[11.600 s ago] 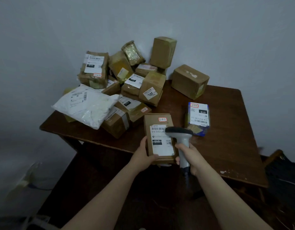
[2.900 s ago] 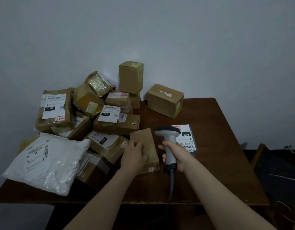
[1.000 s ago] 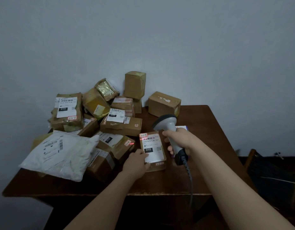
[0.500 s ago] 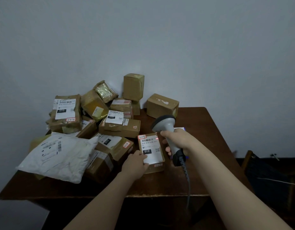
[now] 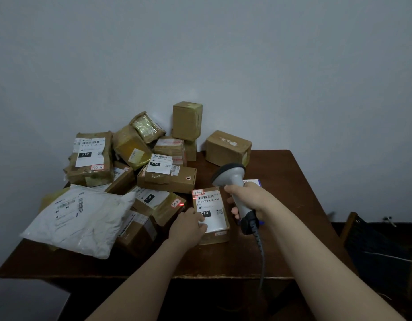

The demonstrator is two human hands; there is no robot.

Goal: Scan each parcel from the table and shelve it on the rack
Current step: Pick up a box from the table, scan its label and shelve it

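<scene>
Two bare forearms come in from the lower edge, the left from 7 o'clock and the right from 5 o'clock, uncovered along all their visible length. The left hand [image 5: 187, 224] and right hand [image 5: 251, 200] are likewise bare.

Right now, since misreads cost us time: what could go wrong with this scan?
The red beam lands at the left edge of the held box and on the neighbouring parcel, so the scanner in the right hand may misread. Its cable hangs over the table edge and could snag.
</scene>
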